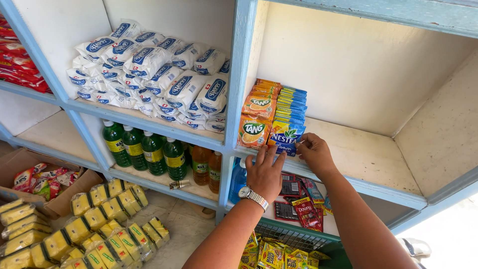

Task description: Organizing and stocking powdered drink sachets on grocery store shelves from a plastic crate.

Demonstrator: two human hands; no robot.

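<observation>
My left hand (265, 174), with a watch on its wrist, rests with spread fingers on the front edge of the blue shelf (378, 188), just below a row of blue drink-mix sachets (289, 124). My right hand (314, 151) touches the lower right corner of the front blue sachet. Beside the blue row stands a row of orange drink-mix sachets (255, 130). Neither hand clearly grips anything.
White pouches (154, 74) are piled in the left compartment. Green bottles (144, 149) and amber bottles (206, 164) stand below. Yellow packets (89, 224) lie on the floor beside a cardboard box (30, 174). A green wire basket (294, 239) holds small sachets.
</observation>
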